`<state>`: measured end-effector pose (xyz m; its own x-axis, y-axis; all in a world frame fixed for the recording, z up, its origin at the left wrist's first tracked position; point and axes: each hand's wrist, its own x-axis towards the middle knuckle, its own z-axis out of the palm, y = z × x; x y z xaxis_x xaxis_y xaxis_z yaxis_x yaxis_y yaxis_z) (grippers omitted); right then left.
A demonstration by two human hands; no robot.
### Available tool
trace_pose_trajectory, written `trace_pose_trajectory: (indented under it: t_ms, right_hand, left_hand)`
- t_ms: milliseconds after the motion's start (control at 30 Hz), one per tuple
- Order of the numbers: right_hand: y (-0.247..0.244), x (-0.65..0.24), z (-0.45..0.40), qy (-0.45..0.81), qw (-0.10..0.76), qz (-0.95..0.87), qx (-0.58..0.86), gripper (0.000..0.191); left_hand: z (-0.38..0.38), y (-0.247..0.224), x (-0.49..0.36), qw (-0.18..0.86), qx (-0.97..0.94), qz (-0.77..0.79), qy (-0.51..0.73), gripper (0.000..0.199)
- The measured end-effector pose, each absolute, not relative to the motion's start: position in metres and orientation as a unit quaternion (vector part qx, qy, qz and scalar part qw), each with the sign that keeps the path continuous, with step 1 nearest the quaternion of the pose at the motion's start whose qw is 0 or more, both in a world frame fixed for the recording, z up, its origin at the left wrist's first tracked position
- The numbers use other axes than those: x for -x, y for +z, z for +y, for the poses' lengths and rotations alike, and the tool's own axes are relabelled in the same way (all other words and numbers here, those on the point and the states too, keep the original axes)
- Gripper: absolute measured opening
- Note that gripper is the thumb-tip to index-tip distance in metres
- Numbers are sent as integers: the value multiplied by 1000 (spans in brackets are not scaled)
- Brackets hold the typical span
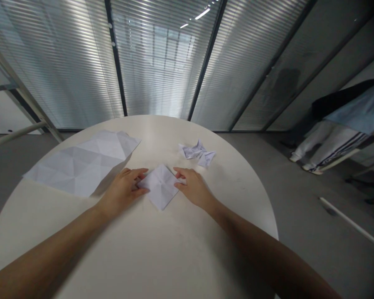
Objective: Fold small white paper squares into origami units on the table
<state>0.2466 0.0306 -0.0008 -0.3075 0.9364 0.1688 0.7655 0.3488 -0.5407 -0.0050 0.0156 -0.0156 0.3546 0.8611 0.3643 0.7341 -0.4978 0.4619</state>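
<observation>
Folded paper square (162,187) around mid-table, turned like a diamond, one corner toward the far edge of the round white table (162,253). Left hand (123,187): thumb and fingers pinching its left corner. Right hand (193,187): thumb and index pinching its right corner, bit of white paper visible between them. Creased paper sheet (84,162) along the table's far-left edge, partly raised, just beyond left hand. Folded paper figure (198,152) toward far-right edge, beyond right hand, pointed flaps up. Person (339,124) in striped trousers well off right edge. Blinds (158,62) past far edge.
</observation>
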Motion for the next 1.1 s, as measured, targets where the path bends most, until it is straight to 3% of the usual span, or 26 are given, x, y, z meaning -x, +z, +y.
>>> trace_pose_trajectory:
  t_ms: [67,200,500,667,833,967,1100]
  right_hand:
    - [-1,-247,32,185,239,-785,541,40]
    - [2,-246,30,153,219,-810,522,10]
    - [11,-252,15,17,72,-926,371,28]
    - [20,-245,4,6,53,-917,395,13]
    - [15,-238,8,57,102,-883,454,29]
    - [8,-236,10,97,123,-863,480,58]
    - [10,-232,8,120,114,-846,507,62]
  left_hand:
    - [15,-14,5,100,-820,476,301,43]
    - [13,-13,8,68,-852,430,289,13]
    - [2,0,5,-25,-900,398,173,20]
    - [-8,10,-4,-51,-913,384,126,19]
    - [-10,10,-9,-57,-902,409,129,34]
    - [-9,5,-10,-57,-893,424,142,32]
    - [-6,-1,-9,-44,-887,428,168,29]
